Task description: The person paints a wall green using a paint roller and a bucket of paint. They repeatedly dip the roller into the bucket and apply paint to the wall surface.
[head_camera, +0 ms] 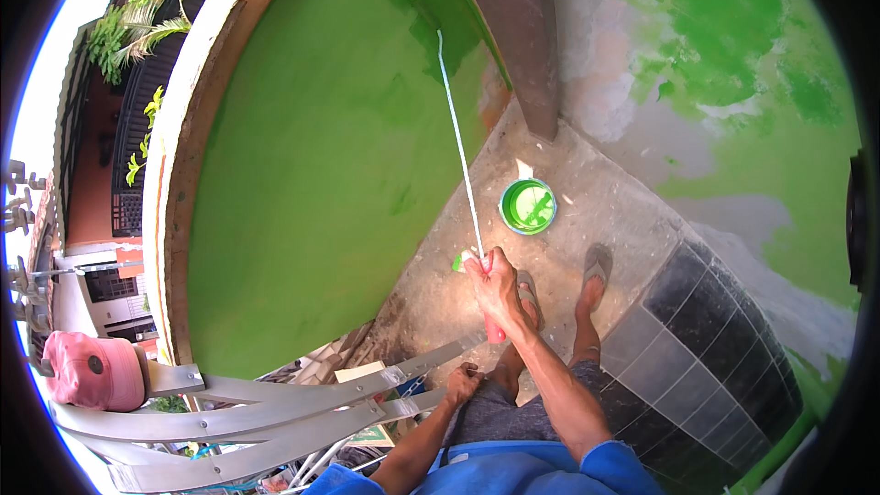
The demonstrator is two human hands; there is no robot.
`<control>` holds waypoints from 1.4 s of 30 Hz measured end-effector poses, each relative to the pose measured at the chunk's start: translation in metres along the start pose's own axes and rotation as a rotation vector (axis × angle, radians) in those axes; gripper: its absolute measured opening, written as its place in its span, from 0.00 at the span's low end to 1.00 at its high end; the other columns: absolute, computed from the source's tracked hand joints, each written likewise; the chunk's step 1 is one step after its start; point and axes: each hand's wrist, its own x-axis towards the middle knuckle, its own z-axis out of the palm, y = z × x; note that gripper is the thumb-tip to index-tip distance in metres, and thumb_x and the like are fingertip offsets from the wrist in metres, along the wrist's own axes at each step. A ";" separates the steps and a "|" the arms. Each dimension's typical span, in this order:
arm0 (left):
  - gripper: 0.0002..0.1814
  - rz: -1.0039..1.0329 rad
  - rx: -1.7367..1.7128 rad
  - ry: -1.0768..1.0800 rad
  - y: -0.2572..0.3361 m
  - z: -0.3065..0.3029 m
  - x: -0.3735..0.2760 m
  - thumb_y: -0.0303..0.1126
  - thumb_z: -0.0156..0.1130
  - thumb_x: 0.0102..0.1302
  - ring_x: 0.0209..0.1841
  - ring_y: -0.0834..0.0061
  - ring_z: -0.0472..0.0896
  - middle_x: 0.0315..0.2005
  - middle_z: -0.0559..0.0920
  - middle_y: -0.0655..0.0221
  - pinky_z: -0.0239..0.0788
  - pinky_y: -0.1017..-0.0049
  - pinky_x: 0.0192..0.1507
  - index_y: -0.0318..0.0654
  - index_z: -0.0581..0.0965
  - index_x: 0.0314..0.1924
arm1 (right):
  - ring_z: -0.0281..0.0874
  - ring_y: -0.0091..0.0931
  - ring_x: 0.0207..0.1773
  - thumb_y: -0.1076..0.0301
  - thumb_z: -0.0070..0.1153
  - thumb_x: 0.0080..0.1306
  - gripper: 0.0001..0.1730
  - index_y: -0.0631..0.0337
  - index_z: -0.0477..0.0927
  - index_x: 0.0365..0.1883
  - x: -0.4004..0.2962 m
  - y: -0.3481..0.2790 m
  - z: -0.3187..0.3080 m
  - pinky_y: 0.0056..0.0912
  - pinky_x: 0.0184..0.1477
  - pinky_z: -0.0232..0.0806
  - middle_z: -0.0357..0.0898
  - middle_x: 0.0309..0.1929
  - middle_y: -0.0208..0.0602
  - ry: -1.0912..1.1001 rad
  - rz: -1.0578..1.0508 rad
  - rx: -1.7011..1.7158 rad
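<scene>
My right hand [491,282] grips the red handle [494,330] of a paint roller. Its long whitish rod [459,134] reaches up to a green-coated roller head [425,12] at the green wall [302,172]. Darker green paint surrounds the head, which blends into it. Low beside my thigh hangs my left hand [465,383], fingers loosely bent, with nothing seen in it. An open bucket of green paint [528,206] stands on the concrete ledge in front of my feet. Just beyond my right hand, a small green object [458,262] is partly hidden.
A metal ladder [275,419] spans the lower left, with a pink cap [96,371] on its end. A brown column [526,34] rises beyond the bucket. Dark tiles [677,350] lie at right, beside a patchy green-and-grey surface [722,151]. Houses and plants show beyond the wall's edge.
</scene>
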 end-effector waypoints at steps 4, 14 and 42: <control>0.22 0.038 0.015 0.001 -0.005 -0.003 0.002 0.38 0.64 0.59 0.40 0.67 0.83 0.37 0.85 0.58 0.73 0.72 0.46 0.34 0.76 0.50 | 0.75 0.32 0.22 0.51 0.57 0.66 0.24 0.64 0.67 0.30 0.018 -0.015 -0.008 0.37 0.25 0.67 0.72 0.20 0.41 -0.023 0.111 0.029; 0.22 0.039 0.102 -0.014 0.005 -0.010 0.013 0.39 0.64 0.59 0.41 0.65 0.83 0.38 0.85 0.58 0.73 0.71 0.47 0.34 0.76 0.50 | 0.80 0.44 0.30 0.52 0.60 0.65 0.24 0.65 0.66 0.33 -0.054 0.013 0.028 0.41 0.33 0.69 0.76 0.23 0.47 -0.079 0.097 0.064; 0.14 0.297 -0.158 -0.088 -0.021 0.006 0.062 0.31 0.56 0.66 0.47 0.69 0.79 0.42 0.82 0.59 0.71 0.69 0.49 0.34 0.76 0.50 | 0.70 0.26 0.24 0.56 0.61 0.64 0.21 0.63 0.66 0.29 -0.079 0.057 0.022 0.34 0.29 0.66 0.70 0.20 0.37 -0.114 0.149 0.072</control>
